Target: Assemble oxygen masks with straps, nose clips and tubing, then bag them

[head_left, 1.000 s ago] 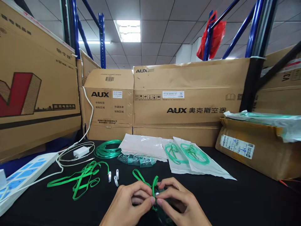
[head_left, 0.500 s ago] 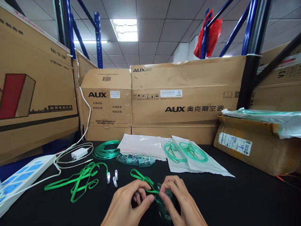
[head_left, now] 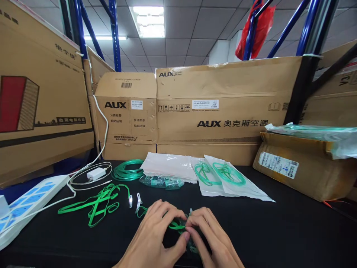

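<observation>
A green elastic strap (head_left: 176,226) runs between my two hands at the near middle of the table. My left hand (head_left: 157,234) is curled over it, thumb and forefinger closed near its end. With thumb and fingertips my right hand (head_left: 212,236) pinches the strap end against a translucent green plastic piece (head_left: 192,245), which looks like a mask. Both hands hide much of that piece. Left of my left hand lie small metal clips (head_left: 138,203), with part of the strap reaching towards them. Another metal clip (head_left: 130,201) lies at the end of a loose pile of green strap (head_left: 103,204).
Behind are coiled green tubing (head_left: 128,170), a white plastic bag (head_left: 170,163), a clear bag of green parts (head_left: 161,182) and white packets with tubing (head_left: 237,190). A power strip (head_left: 30,201) stands left, an opened carton (head_left: 290,163) right. Large cartons (head_left: 223,108) line the back.
My left hand has moved over more of the strap and closer to my right hand. The strap's loop has shifted left, beside the metal clips. The camera view has tilted slightly down.
</observation>
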A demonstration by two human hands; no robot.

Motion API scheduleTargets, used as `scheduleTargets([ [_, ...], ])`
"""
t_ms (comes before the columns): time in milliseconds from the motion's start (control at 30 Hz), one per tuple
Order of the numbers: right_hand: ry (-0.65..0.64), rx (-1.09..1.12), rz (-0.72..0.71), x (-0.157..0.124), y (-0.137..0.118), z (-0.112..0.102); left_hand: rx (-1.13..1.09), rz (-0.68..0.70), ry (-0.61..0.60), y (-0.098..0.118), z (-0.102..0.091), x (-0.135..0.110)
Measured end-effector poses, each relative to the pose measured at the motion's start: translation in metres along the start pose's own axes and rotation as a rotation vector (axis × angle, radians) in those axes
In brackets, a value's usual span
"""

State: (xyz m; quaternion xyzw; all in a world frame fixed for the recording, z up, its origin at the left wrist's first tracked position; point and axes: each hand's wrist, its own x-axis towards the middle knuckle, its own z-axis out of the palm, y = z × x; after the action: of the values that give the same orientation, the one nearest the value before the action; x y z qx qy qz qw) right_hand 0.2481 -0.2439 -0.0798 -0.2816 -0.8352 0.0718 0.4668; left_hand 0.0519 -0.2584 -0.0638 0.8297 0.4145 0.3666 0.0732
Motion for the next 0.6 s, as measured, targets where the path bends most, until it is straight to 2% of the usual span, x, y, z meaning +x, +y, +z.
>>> scheduleTargets([
  [167,-0.011,0.036,0.107,-0.003,-0.002,-0.011,0.015,-0.045,0.049,0.007,-0.003,0.0],
  [267,0.049,0.041,0.186,-0.007,0.0,-0.019,0.012,-0.056,0.055,0.007,-0.004,-0.001],
  [333,0.137,0.047,0.254,-0.01,0.004,-0.022,0.016,-0.065,0.05,0.007,-0.005,-0.002],
  [500,0.486,0.137,0.441,-0.016,0.014,-0.023,0.027,-0.102,0.082,0.009,-0.004,-0.003],
  [567,0.527,0.163,0.45,-0.016,0.012,-0.021,0.028,-0.11,0.109,0.009,-0.002,-0.002],
  [600,0.508,0.163,0.427,-0.016,0.01,-0.019,0.035,-0.116,0.12,0.009,-0.001,-0.002],
])
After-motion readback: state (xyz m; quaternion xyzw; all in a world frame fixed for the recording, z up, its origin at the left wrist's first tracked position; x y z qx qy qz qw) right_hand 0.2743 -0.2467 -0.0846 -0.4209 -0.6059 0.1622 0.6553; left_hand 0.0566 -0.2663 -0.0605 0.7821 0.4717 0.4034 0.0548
